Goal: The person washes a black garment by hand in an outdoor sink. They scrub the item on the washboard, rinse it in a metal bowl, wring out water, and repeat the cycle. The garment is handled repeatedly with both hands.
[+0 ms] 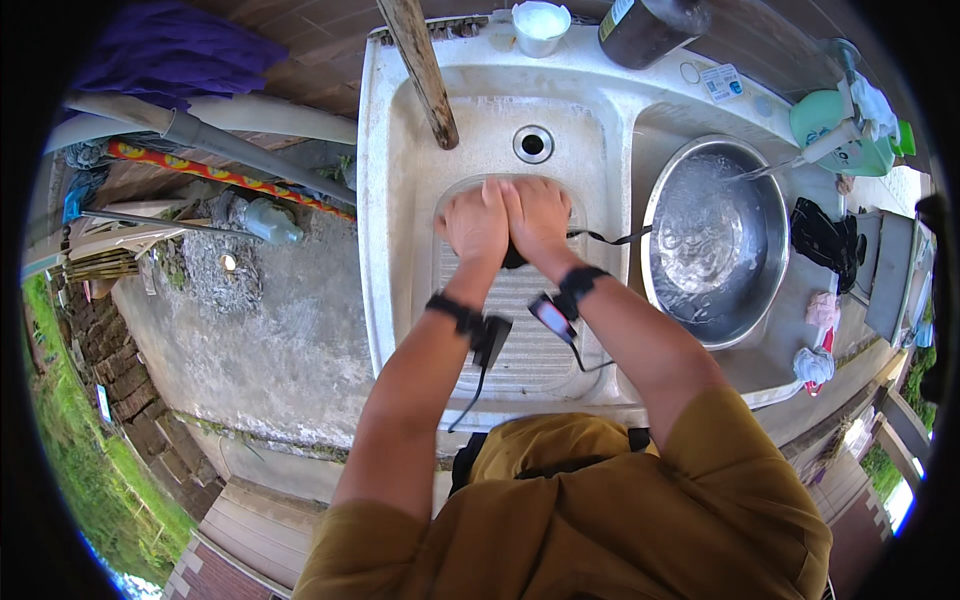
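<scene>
My left hand (474, 221) and my right hand (538, 214) lie side by side on the ribbed washboard (517, 352) of a white laundry sink. Both press on something black (514, 257), mostly hidden beneath them; its kind cannot be told. A thin black cord (611, 240) runs from beside my right hand to the rim of a metal basin (784, 262). Water (761, 171) runs from a tap into this basin, in the right-hand compartment. The fingertips are bent down and partly hidden. Each wrist wears a black strap with a small device.
A wooden pole (426, 75) slants into the sink near the drain (533, 144). Along the back edge stand a white cup (540, 28), a dark bottle (645, 34) and a green jug (821, 124). Black cloth (823, 241) and crumpled cloths (814, 365) lie on the right edge.
</scene>
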A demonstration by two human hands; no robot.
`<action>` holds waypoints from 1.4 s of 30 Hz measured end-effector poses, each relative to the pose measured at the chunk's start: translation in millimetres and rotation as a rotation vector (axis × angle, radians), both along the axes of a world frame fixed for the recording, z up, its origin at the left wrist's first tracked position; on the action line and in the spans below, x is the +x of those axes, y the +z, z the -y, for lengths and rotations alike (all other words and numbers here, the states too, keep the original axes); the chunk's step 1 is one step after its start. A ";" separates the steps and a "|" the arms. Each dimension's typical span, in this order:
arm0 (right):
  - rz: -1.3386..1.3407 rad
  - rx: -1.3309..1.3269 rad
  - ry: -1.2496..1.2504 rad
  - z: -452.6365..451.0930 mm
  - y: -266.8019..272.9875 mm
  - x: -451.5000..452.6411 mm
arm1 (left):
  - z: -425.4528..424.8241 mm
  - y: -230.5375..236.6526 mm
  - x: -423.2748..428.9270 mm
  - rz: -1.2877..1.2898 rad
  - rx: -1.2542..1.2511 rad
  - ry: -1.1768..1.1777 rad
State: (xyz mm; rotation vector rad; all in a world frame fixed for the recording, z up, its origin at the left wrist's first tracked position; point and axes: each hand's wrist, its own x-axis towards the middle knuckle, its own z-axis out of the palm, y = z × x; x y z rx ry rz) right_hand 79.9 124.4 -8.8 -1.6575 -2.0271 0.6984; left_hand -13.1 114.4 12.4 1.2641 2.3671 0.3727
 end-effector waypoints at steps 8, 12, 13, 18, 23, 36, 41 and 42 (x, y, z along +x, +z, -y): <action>0.023 0.099 0.025 11.3 -20.2 5.2 | 29.1 -38.1 -5.7 0.081 0.458 -0.205; 0.040 0.230 -0.119 -36.9 -59.9 -12.3 | -25.7 -88.2 -13.9 -0.175 0.510 -0.083; 0.040 0.327 -0.144 -36.2 -54.3 -12.5 | -25.8 -82.3 -12.0 -0.212 0.541 -0.050; 0.004 0.117 0.059 9.5 9.8 7.6 | 29.7 -16.0 -4.2 0.048 0.469 -0.249; 0.057 0.090 0.075 -1.2 -9.4 6.4 | 20.4 -40.1 -11.4 0.055 0.489 -0.336; -0.192 -0.207 -0.094 14.7 58.9 62.1 | -20.1 -85.4 -49.5 0.487 0.297 0.025; -0.606 -0.162 -0.376 34.6 131.6 147.2 | -0.4 -36.3 -57.9 0.632 0.093 0.199; -0.672 -0.145 -0.446 35.3 146.9 166.2 | 7.5 -11.6 -49.6 0.694 0.074 0.162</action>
